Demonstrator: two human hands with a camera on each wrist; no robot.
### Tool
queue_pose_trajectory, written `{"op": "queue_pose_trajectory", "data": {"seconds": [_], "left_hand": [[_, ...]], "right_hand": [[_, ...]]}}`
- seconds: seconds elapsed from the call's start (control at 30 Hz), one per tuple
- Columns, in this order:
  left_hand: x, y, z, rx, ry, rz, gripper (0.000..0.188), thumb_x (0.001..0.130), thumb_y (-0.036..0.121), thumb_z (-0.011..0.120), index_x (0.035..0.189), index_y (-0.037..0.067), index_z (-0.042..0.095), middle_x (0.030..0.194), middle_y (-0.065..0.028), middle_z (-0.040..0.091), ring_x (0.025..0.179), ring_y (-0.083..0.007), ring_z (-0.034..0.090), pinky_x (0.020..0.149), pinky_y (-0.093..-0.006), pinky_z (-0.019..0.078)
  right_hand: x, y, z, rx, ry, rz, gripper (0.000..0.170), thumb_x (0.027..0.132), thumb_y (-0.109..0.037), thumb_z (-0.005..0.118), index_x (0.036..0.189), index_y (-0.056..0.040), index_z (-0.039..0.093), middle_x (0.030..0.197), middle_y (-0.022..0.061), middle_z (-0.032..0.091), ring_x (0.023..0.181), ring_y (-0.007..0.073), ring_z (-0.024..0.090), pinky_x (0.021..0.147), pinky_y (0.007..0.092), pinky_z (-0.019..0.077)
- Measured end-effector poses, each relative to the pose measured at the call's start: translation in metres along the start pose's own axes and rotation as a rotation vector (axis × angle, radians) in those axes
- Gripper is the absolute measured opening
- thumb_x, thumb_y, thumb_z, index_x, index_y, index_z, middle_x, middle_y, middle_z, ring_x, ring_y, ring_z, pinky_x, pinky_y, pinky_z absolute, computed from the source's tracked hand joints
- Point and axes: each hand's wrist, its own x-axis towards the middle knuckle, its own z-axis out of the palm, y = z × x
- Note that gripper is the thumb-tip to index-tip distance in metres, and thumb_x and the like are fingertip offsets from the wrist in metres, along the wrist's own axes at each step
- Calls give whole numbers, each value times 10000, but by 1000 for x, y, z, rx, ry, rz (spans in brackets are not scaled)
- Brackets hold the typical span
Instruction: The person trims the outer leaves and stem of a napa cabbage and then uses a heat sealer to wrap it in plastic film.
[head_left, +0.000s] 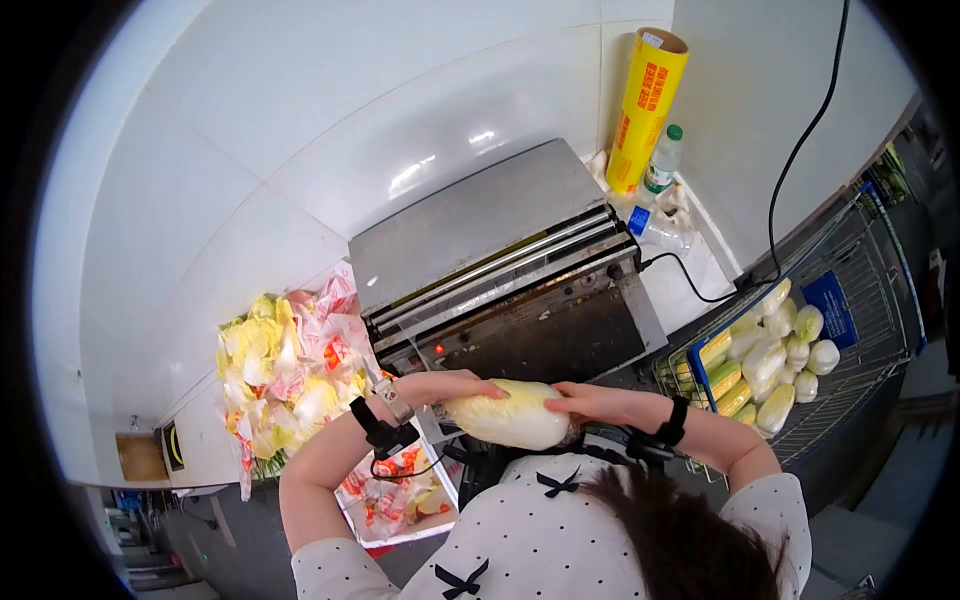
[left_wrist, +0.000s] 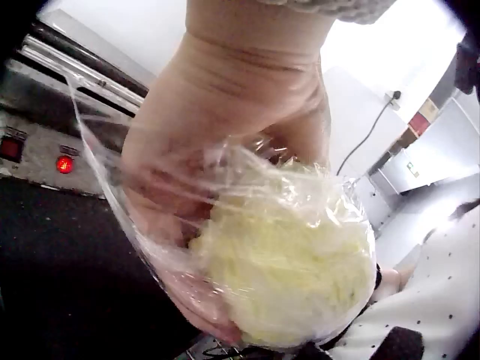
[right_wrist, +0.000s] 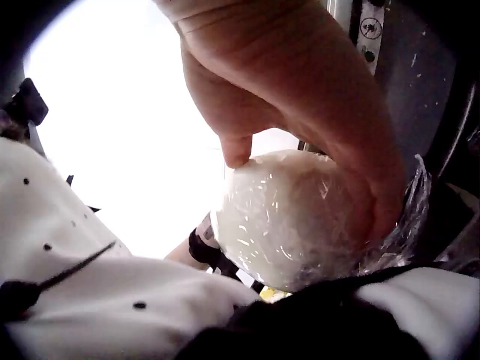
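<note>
A pale napa cabbage (head_left: 515, 418) is held crosswise in front of the person's chest, close to the front of a wrapping machine (head_left: 510, 330). The left hand (head_left: 462, 387) grips its yellow leafy end, where loose clear film (left_wrist: 112, 180) stretches over the fingers in the left wrist view. At the white base end, the right hand (head_left: 592, 400) holds the cabbage with thumb and fingers on either side. Film clings shiny around that base (right_wrist: 277, 217), and a crumpled flap of film (right_wrist: 416, 199) sticks out beside the right fingers.
Loose cabbage leaves (head_left: 260, 350) and printed wrappers are heaped at the left, above a white bin (head_left: 450, 470) of scraps. A cart (head_left: 850, 340) with wrapped vegetables stands at the right. Behind are a yellow film roll box (head_left: 645, 115), bottles (head_left: 665, 160) and a black cord (head_left: 785, 170).
</note>
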Motion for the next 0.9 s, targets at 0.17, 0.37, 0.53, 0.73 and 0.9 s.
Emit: {"op": "queue_pose_trajectory", "data": {"seconds": [0.17, 0.37, 0.53, 0.73, 0.9], "left_hand": [[2, 18, 25, 238, -5, 13, 581, 755, 439, 647, 1103, -20, 574, 1007, -79, 622, 891, -142, 583, 763, -245, 452], [4, 29, 60, 432, 28, 101, 651, 718, 474, 665, 1136, -10, 542, 994, -124, 622, 912, -197, 593, 791, -281, 453], [-2, 38, 84, 476, 87, 176, 687, 721, 531, 630, 1161, 14, 530, 1015, -153, 619, 942, -245, 598, 803, -314, 456], [0, 7, 95, 314, 307, 100, 709, 781, 627, 474, 1036, -20, 611, 888, -209, 634, 857, -311, 620, 753, -344, 474], [-59, -3, 88, 353, 1398, 244, 558, 784, 548, 559, 713, 0, 638, 656, -135, 605, 612, -290, 595, 552, -355, 454]], "right_hand": [[-29, 15, -7, -434, 111, -89, 704, 843, -492, 529, 1269, 42, 357, 1138, 168, 505, 979, 216, 518, 800, 296, 433], [23, 3, -48, -246, 201, -308, 686, 917, -561, 283, 1052, 31, 602, 1070, 172, 584, 979, 247, 555, 879, 342, 417], [67, -3, -24, -358, -420, 354, 791, 884, -637, 154, 1151, -4, 546, 1124, 106, 583, 977, 161, 578, 857, 272, 449], [39, -18, -1, -215, -492, 301, 704, 901, -606, 192, 1309, -66, 388, 1188, 66, 534, 1029, 123, 545, 861, 257, 451], [44, 4, -4, 16, -506, 198, 553, 954, -477, 219, 1331, -101, 369, 1220, 62, 516, 1074, 127, 518, 903, 284, 437]]}}
